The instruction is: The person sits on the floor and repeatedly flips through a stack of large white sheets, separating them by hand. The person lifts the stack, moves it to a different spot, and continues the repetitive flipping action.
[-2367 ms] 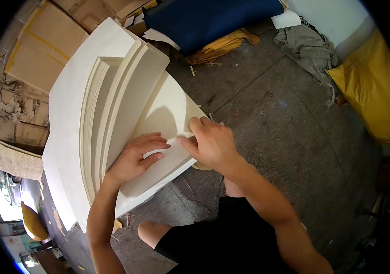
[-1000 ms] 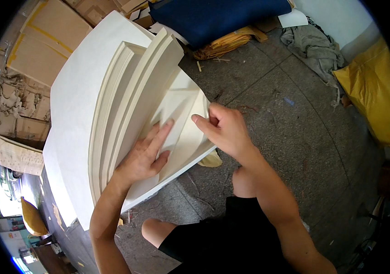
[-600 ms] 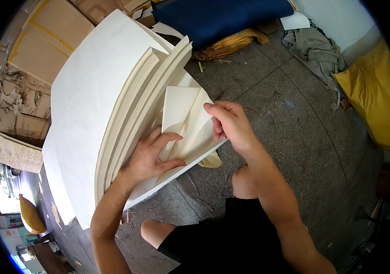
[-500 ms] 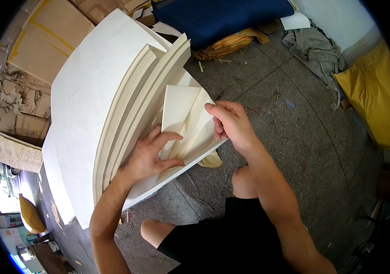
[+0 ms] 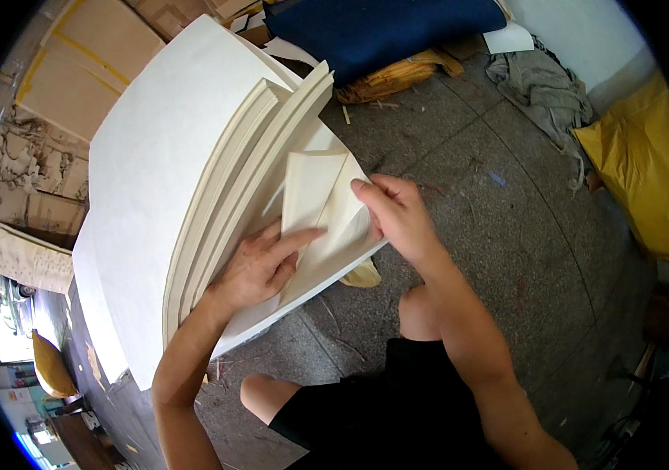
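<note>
A cream-white sheet of paper (image 5: 307, 184) is folded over on itself, with a crease running down it. It lies on a white sheet surface beside tall bundles of folded cream sheets (image 5: 221, 184). My left hand (image 5: 260, 262) rests on the lower part of the folded sheet, index finger stretched across the crease and thumb bent in below. At the right edge of the pile, my right hand (image 5: 397, 215) pinches the sheet's edge between thumb and fingers. The palm side of my left hand is hidden.
A broad stack of white sheets (image 5: 146, 157) stands left of the bundles. Behind lie a dark blue roll (image 5: 385, 35) and a yellow-brown folded bundle (image 5: 397, 77). Grey cloth (image 5: 538, 90) and a yellow sack (image 5: 636, 168) lie on the right. Scraps litter the grey floor (image 5: 499, 258).
My left index finger has slid right along the folded sheet, and the thumb has drawn in. The sheet's fold lies flatter. My right hand keeps its pinch almost in place.
</note>
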### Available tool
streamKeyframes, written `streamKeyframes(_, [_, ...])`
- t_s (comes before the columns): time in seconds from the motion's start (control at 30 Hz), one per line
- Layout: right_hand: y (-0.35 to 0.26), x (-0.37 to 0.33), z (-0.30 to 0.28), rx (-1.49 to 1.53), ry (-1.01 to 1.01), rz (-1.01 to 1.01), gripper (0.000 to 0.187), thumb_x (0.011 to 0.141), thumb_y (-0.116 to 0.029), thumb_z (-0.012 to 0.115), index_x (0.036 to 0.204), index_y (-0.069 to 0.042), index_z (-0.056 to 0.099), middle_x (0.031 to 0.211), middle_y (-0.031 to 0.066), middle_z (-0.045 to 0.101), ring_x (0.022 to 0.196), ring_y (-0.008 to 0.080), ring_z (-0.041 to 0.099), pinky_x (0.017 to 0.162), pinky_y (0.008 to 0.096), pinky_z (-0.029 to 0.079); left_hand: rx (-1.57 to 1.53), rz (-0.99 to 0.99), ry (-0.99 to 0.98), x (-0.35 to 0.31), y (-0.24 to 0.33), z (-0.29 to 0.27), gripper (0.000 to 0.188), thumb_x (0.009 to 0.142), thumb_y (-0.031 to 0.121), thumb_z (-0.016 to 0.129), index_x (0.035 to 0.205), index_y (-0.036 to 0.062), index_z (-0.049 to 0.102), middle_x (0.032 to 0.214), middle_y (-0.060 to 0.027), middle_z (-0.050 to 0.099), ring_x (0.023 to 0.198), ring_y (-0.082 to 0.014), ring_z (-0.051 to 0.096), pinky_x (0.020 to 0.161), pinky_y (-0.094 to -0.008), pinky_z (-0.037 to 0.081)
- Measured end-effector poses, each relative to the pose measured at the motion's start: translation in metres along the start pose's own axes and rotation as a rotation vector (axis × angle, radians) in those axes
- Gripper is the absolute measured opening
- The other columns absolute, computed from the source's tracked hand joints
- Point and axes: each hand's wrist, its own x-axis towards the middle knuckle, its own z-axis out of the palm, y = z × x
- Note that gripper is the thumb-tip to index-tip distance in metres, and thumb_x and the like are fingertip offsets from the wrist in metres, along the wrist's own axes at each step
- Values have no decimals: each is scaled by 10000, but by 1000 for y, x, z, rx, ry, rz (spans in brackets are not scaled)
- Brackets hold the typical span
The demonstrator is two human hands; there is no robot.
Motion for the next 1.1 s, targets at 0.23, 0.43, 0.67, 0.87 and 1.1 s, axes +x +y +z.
streamKeyframes(0.23, [-12, 0, -1, 135, -20, 96, 423, 978, -341, 621, 660, -67, 568, 585, -13, 498, 482, 84, 472, 454, 268, 406, -21, -152, 91, 0, 2, 12, 561, 722, 431, 893, 1150, 192, 618, 1122, -107, 609, 960, -308, 651, 824, -413, 525])
streamKeyframes(0.43, [-4, 0, -5, 106, -34, 79, 424, 977, -348, 623, 665, -65, 567, 578, -14, 496, 484, 88, 469, 462, 269, 408, -59, -141, 88, -1, -2, 11, 516, 725, 383, 897, 1132, 212, 629, 1128, -81, 602, 982, -297, 637, 835, -407, 526])
streamKeyframes(0.67, [1, -4, -6, -23, 32, 1, 454, 974, -376, 651, 651, -77, 541, 580, -11, 504, 502, 93, 506, 474, 270, 412, -12, -163, 89, 4, 9, 4, 497, 825, 191, 827, 1282, 174, 634, 1199, -173, 624, 1160, -346, 621, 985, -421, 504])
streamKeyframes(0.87, [19, 5, -3, -182, 56, -162, 443, 978, -361, 652, 648, -88, 536, 575, -14, 506, 492, 91, 499, 472, 272, 384, 3, -126, 122, -1, 0, 13, 451, 920, 184, 696, 1353, 177, 571, 1156, -199, 614, 1108, -366, 615, 982, -449, 480])
streamKeyframes(1.1, [-7, -2, -1, 140, -22, 109, 424, 975, -350, 645, 641, -116, 530, 560, -19, 492, 480, 92, 478, 469, 260, 310, 84, -178, 62, -1, 8, 9, 510, 750, 373, 877, 1164, 208, 627, 1227, -131, 596, 1123, -343, 619, 936, -455, 502])
